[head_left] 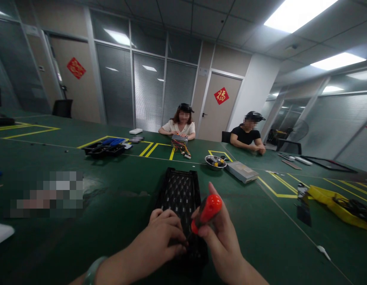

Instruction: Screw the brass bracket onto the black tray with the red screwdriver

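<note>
A long black panel or tray (180, 189) with a patterned, pocketed surface lies lengthwise in front of me on the green table. My right hand (223, 241) grips a red-and-black screwdriver (211, 208) by its handle. The tool tilts, its thin shaft pointing down to the near right part of the panel. My left hand (164, 233) rests over the panel's near left side. Its fingers are bent and pressed together close to the screwdriver's lower end. Whatever those fingertips pinch is hidden or too small to name.
Beyond the panel stand a metal bowl (215, 162) with small parts and a grey metal box (242, 171). Black trays with blue items (107, 146) sit far left, a yellow bag (335, 202) with cables at right. Two people (183, 124) (249, 132) sit across the table.
</note>
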Demonstrator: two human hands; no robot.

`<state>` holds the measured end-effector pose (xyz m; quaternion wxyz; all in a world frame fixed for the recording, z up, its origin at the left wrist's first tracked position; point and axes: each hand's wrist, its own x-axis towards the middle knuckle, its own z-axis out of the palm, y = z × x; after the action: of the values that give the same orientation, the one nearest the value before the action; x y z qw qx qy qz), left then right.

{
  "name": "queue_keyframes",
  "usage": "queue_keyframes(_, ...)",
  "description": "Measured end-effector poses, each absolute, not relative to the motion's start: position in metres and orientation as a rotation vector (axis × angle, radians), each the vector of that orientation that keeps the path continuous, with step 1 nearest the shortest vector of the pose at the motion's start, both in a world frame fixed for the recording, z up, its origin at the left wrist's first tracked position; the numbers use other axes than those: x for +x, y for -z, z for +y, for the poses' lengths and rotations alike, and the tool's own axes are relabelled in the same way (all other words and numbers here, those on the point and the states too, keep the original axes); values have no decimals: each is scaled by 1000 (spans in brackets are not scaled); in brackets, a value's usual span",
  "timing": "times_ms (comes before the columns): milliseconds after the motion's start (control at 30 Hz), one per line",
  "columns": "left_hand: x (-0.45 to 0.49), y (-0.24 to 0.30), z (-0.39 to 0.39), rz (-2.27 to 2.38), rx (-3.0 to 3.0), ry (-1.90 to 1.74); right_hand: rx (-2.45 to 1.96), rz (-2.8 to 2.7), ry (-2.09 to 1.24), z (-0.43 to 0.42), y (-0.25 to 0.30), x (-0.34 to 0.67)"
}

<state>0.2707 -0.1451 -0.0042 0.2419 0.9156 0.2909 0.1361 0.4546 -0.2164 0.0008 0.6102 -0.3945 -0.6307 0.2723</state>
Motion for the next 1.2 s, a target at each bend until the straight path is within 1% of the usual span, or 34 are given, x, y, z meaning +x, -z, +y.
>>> queue_keyframes(67, 271, 3, -146, 806, 2501, -364, -899, -1508, -665, -219, -4, 456)
queue_keyframes(233, 272, 2, -146, 803, 2499, -366, -943, -1640, -542, -221, -6, 461)
queue_keyframes(333, 273, 3, -144, 809, 2491, -379, -975, -1654, -557, -218, -4, 460)
queue_keyframes(500, 271, 2, -145, 802, 2482, -373, -994, -1626, -556, -214, 2, 458)
queue_keyframes(733, 271, 2, -146, 799, 2496, -372, -967, -1468, -429, -214, 2, 461)
queue_keyframes(933, 269, 7, -142, 710, 2519, -421, -1020, -1486, -500, -212, -1, 461)
queue_keyframes(1200, 270, 4, -142, 714, 2510, -415, -1025, -1407, -518, -205, 3, 461)
